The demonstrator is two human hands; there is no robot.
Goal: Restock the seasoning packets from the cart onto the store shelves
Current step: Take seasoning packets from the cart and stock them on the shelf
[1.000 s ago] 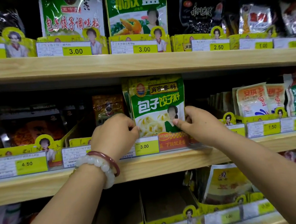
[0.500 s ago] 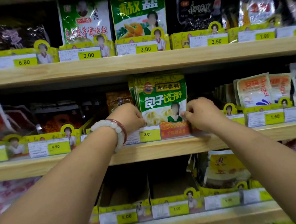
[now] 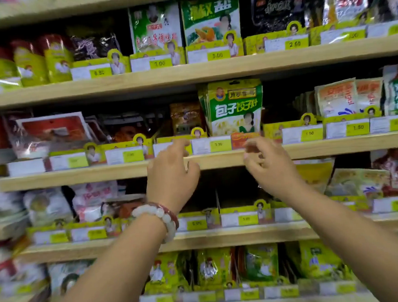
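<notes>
Several green and yellow dumpling seasoning packets (image 3: 235, 106) stand upright in a row on the middle wooden shelf (image 3: 217, 160), behind a yellow price-tag strip. My left hand (image 3: 171, 174), with a bead bracelet on its wrist, hovers in front of the shelf edge just below and left of the packets, fingers loosely curled and holding nothing. My right hand (image 3: 267, 162) is just below and right of the packets, fingers loosely curled, also holding nothing. Neither hand touches the packets. The cart is out of view.
Shelves above and below hold many other seasoning bags behind yellow price tags. An upper shelf (image 3: 188, 73) runs close above the packet tops. Two dark slots (image 3: 234, 195) sit on the shelf below, between my wrists.
Both hands have let go of the dumpling seasoning packets and pulled back and down to the shelf edge. The view has shifted back, showing more shelves.
</notes>
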